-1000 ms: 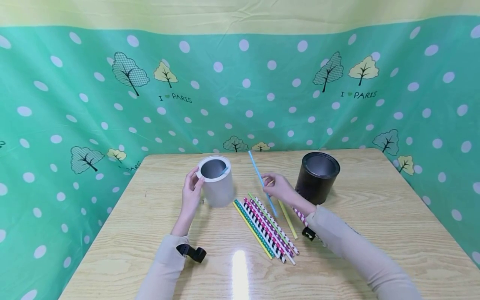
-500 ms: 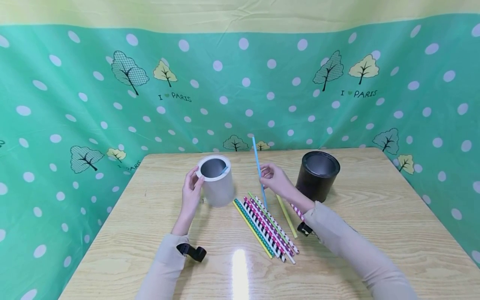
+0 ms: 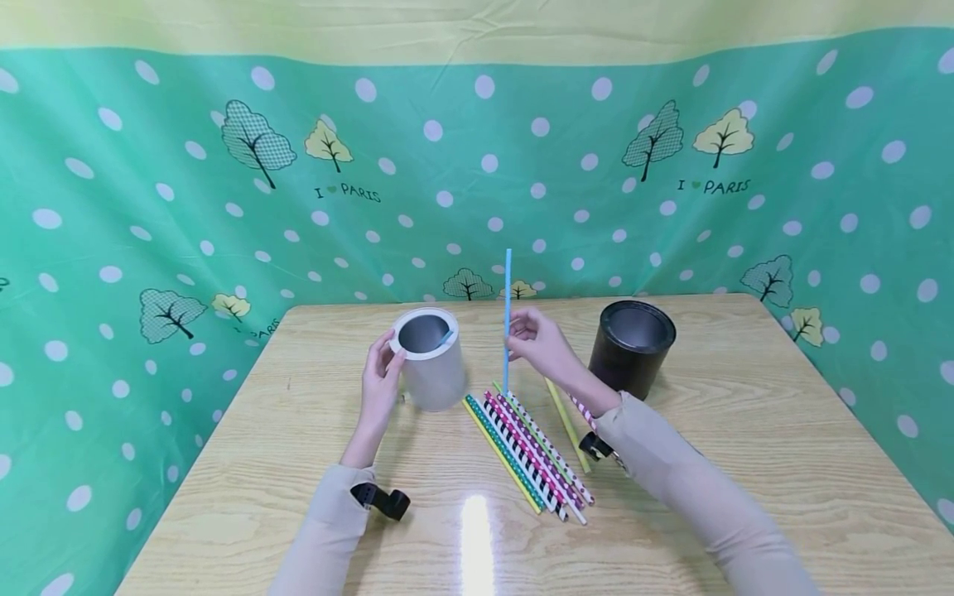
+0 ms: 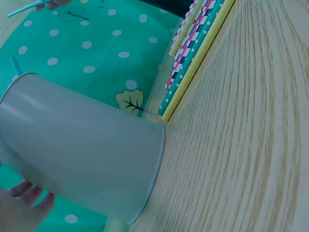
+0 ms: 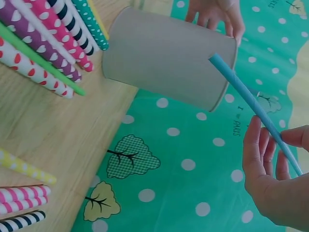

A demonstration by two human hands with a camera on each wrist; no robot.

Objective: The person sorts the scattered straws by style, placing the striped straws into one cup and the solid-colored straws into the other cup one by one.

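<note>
My left hand [image 3: 381, 379] holds the light grey canister [image 3: 436, 382] at its left side, thumb and fingers close to the pale rim. A light blue straw [image 3: 446, 338] leans inside that canister, its tip also showing past the rim in the left wrist view. Between the two canisters, my right hand [image 3: 550, 346] pinches another blue paper straw [image 3: 508, 281] between thumb and fingers. This straw stands nearly upright in the head view. In the right wrist view, the lower end of the held straw [image 5: 236, 83] overlaps the canister's rim end.
Several patterned straws [image 3: 525, 455] lie side by side in front of the canisters. A yellow straw [image 3: 570, 430] and pink-striped straws [image 5: 21, 199] lie apart, nearer the black canister [image 3: 628, 364]. The wooden table [image 3: 246, 463] ends at a green dotted curtain [image 3: 417, 149].
My right hand has lifted the blue straw and moved slightly left towards the grey canister, and the straw has turned from slanted to nearly upright. The left hand and canister stay put.
</note>
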